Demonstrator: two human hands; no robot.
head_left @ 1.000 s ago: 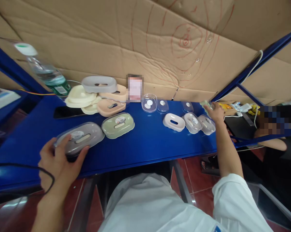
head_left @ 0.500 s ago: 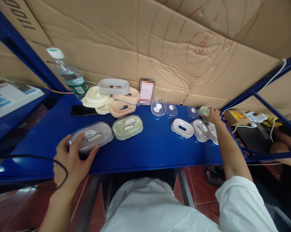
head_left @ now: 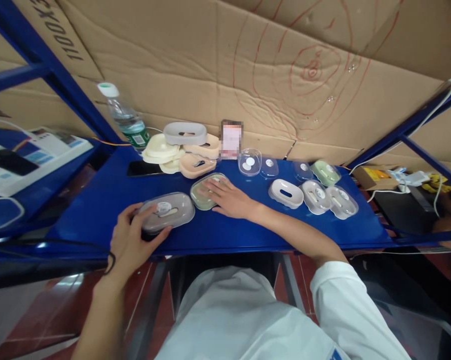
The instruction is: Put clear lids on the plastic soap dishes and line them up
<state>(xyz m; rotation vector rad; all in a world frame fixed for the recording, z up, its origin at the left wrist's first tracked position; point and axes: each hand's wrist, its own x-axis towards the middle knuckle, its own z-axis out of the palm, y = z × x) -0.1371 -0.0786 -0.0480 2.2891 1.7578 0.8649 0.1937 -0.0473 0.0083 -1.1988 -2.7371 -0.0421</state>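
My left hand [head_left: 137,240] curls round the left end of a grey lidded soap box [head_left: 169,212], thumb along its near side and fingers on its clear lid. The box rests on the blue table. My right hand [head_left: 235,197] lies palm down over a green lidded soap box [head_left: 199,195], fingers stretched across the lid and covering much of it. At the right stand a second green soap box [head_left: 325,173], two pale grey lidded boxes [head_left: 316,196] and a pale box without a lid [head_left: 280,196]. Clear lids [head_left: 250,162] lie behind them.
Cream, peach and grey box parts [head_left: 184,133] are stacked at the back. Beside them are a dark phone [head_left: 145,168] and a water bottle [head_left: 130,122]. A pixelated upright object [head_left: 231,140] leans on the cardboard wall [head_left: 180,60]. Blue frame bars [head_left: 66,85] border the table.
My right hand has left the green box at the far right and come across to the other green box. My left hand stays on the grey box. The camera view has shifted slightly.
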